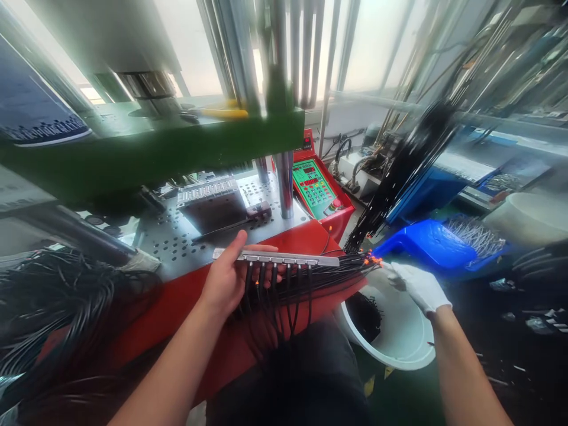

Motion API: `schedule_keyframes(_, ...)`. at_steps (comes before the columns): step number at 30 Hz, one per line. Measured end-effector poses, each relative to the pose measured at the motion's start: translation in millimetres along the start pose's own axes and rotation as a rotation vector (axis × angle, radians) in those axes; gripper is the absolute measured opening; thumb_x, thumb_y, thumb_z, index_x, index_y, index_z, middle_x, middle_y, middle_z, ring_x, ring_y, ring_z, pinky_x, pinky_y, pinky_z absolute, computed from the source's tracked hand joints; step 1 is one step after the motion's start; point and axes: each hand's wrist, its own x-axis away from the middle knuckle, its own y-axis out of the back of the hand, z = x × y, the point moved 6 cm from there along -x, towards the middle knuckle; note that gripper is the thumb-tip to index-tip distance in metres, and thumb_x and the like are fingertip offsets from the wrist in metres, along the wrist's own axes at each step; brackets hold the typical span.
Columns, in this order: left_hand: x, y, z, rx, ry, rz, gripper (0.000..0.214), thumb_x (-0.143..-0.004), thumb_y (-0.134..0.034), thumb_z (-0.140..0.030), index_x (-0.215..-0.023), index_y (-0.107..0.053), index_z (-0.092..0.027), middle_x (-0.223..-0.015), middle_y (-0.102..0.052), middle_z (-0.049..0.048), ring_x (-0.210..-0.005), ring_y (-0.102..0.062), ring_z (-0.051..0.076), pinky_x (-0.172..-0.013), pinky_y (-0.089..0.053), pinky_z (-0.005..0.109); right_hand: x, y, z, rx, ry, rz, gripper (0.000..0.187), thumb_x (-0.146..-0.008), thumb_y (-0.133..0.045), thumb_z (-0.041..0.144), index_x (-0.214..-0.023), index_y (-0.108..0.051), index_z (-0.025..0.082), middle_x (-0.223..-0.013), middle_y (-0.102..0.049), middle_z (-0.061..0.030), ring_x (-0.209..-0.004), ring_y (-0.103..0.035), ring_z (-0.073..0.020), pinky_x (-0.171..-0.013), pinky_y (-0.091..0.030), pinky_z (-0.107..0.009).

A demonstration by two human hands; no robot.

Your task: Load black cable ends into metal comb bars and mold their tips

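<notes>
While pinching stiff-seeming bar (288,258), best by end, with left hand (226,275) near bench (310,238) corner, poising right hand (415,285), unclear if pinching.

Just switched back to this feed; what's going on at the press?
The person's bare left hand holds a slim metal bar with a row of black cables hanging from it, over a red work surface. The white-gloved right hand is at the orange-tipped ends of a cable bundle; whether it grips one is unclear. Below that hand stands a white bucket. Beyond the bar, a metal block sits on the perforated plate of the green press.
</notes>
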Motion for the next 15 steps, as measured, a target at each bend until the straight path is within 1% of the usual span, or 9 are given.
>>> schedule_keyframes(2, -2.7, -6.7, -1.5, -0.042, 0.029, 0.053, 0.054, -0.085, -0.051, -0.054, -0.099, -0.072, -0.007, -0.066, -0.071, 0.0144, -0.059, -0.068, 0.027, -0.047, -0.051, 0.031, 10.6, 0.5, 45.5, -0.159, 0.059, 0.056, 0.043, -0.09, -0.038, 0.048, -0.1, -0.067, 0.018, -0.094, -0.072, -0.0123, -0.08, -0.069, -0.0214, -0.07, -0.055, -0.032)
schedule_keyframes(4, -5.6, -16.2, -0.7, -0.085, 0.06, 0.105, 0.053, -0.086, -0.05, -0.053, -0.099, -0.072, -0.007, -0.066, -0.07, 0.0145, -0.057, -0.067, 0.026, -0.046, -0.05, 0.031, 27.7, -2.9, 100.8, -0.303, 0.187, 0.161, 0.04, -0.089, -0.043, 0.05, -0.102, -0.066, 0.019, -0.093, -0.071, -0.0081, -0.081, -0.067, -0.0192, -0.074, -0.054, -0.029)
schedule_keyframes(5, -6.8, -21.4, 0.7, -0.104, 0.077, 0.131, 0.053, -0.086, -0.049, -0.053, -0.099, -0.072, -0.007, -0.067, -0.07, 0.0143, -0.056, -0.066, 0.025, -0.046, -0.05, 0.031, 39.2, -10.7, 129.6, -0.333, 0.284, 0.297, 0.038, -0.089, -0.046, 0.05, -0.103, -0.066, 0.02, -0.092, -0.071, -0.0065, -0.082, -0.066, -0.0185, -0.076, -0.052, -0.029)
schedule_keyframes(7, -8.2, -29.8, 3.6, -0.147, 0.089, 0.162, 0.053, -0.085, -0.05, -0.055, -0.097, -0.072, -0.008, -0.064, -0.069, 0.0131, -0.051, -0.064, 0.023, -0.044, -0.048, 0.029, 66.3, -34.2, 174.1, -0.361, 0.405, 0.657, 0.04, -0.09, -0.044, 0.052, -0.096, -0.067, 0.02, -0.075, -0.068, -0.0028, -0.063, -0.062, -0.0151, -0.06, -0.05, -0.025)
schedule_keyframes(8, -8.2, -32.1, 5.0, -0.173, 0.077, 0.162, 0.052, -0.085, -0.052, -0.055, -0.096, -0.072, -0.008, -0.063, -0.068, 0.0119, -0.049, -0.063, 0.022, -0.043, -0.047, 0.029, 77.5, -44.9, 187.4, -0.361, 0.422, 0.791, 0.043, -0.091, -0.041, 0.054, -0.092, -0.067, 0.02, -0.064, -0.064, -0.0005, -0.053, -0.058, -0.0134, -0.053, -0.046, -0.024)
schedule_keyframes(9, -7.6, -32.7, 6.6, -0.196, 0.055, 0.149, 0.051, -0.084, -0.054, -0.055, -0.096, -0.071, -0.009, -0.062, -0.068, 0.0108, -0.048, -0.062, 0.021, -0.044, -0.047, 0.028, 84.9, -53.6, 195.7, -0.369, 0.418, 0.868, 0.046, -0.091, -0.039, 0.056, -0.087, -0.067, 0.019, -0.054, -0.058, 0.0016, -0.046, -0.052, -0.0118, -0.047, -0.042, -0.022)
schedule_keyframes(11, -3.1, -30.3, 12.9, -0.217, 0.005, 0.098, 0.047, -0.082, -0.058, -0.053, -0.097, -0.07, -0.011, -0.066, -0.069, 0.0096, -0.052, -0.063, 0.02, -0.05, -0.05, 0.028, 87.9, -65.2, 201.4, -0.406, 0.373, 0.863, 0.048, -0.09, -0.041, 0.059, -0.076, -0.063, 0.019, -0.045, -0.05, 0.004, -0.041, -0.046, -0.0103, -0.042, -0.035, -0.021)
schedule_keyframes(13, 6.0, -24.2, 26.7, -0.193, -0.009, 0.018, 0.042, -0.082, -0.061, -0.05, -0.101, -0.066, -0.013, -0.072, -0.07, 0.009, -0.06, -0.066, 0.02, -0.058, -0.053, 0.03, 82.1, -70.5, 199.6, -0.468, 0.312, 0.765, 0.047, -0.088, -0.044, 0.06, -0.069, -0.058, 0.019, -0.043, -0.047, 0.0047, -0.039, -0.043, -0.0095, -0.04, -0.033, -0.02)
schedule_keyframes(15, 18.6, -20.4, 47.5, -0.171, 0.034, -0.029, 0.04, -0.084, -0.059, -0.048, -0.105, -0.061, -0.014, -0.072, -0.069, 0.009, -0.061, -0.067, 0.022, -0.058, -0.052, 0.031, 75.4, -72.6, 196.7, -0.538, 0.248, 0.687, 0.048, -0.087, -0.043, 0.061, -0.068, -0.055, 0.019, -0.04, -0.044, 0.006, -0.034, -0.04, -0.0089, -0.036, -0.029, -0.021)
